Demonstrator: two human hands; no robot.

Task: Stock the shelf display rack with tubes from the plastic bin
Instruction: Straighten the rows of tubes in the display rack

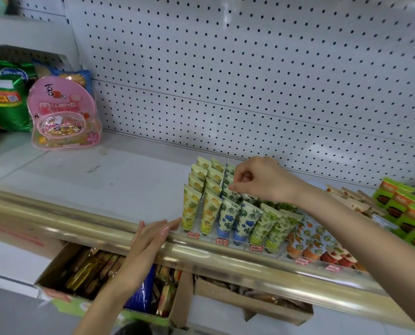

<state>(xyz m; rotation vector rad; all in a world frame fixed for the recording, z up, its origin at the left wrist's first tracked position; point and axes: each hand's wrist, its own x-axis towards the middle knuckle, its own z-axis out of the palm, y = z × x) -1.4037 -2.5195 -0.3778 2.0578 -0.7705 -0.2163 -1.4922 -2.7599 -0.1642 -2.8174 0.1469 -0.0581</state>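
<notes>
A clear display rack (228, 239) stands on the shelf with rows of upright tubes: yellow-flowered ones (190, 209) at the left, blue-flowered ones (227, 217) in the middle, green-leafed ones (267, 226) to the right. My right hand (262, 181) reaches over the rack with curled fingers and pinches the flat top of a blue-flowered tube (233, 191) in the second row. My left hand (151, 240) lies flat with straight fingers on the gold shelf rail (81, 218), fingertips touching the rack's left front corner. The plastic bin is out of view.
A white pegboard wall (250, 81) backs the shelf. A pink bag (61, 114) and a green pack (6, 97) stand at the far left. Green boxes (407, 213) sit at the right. Cardboard boxes of snacks (105, 274) fill the shelf below.
</notes>
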